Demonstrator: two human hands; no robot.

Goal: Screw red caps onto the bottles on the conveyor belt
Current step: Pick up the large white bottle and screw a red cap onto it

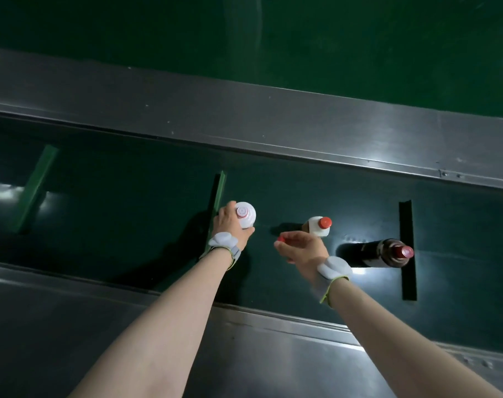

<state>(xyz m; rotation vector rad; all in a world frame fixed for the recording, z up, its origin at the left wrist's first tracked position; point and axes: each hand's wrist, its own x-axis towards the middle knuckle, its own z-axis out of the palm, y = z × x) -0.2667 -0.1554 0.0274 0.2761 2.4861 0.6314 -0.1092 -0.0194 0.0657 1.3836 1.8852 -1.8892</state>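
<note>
A white bottle stands upright on the dark green conveyor belt, its mouth showing a pale sealed top without a red cap. My left hand is wrapped around its left side. My right hand hovers just right of it, pinching a red cap in the fingertips. Behind that hand stands a second white bottle wearing a red cap. Further right is a dark bottle with a red cap.
Grey metal rails border the belt on the far side and the near side. Green cleats cross the belt at the left, beside the held bottle, and at the right. Both wrists carry grey bands.
</note>
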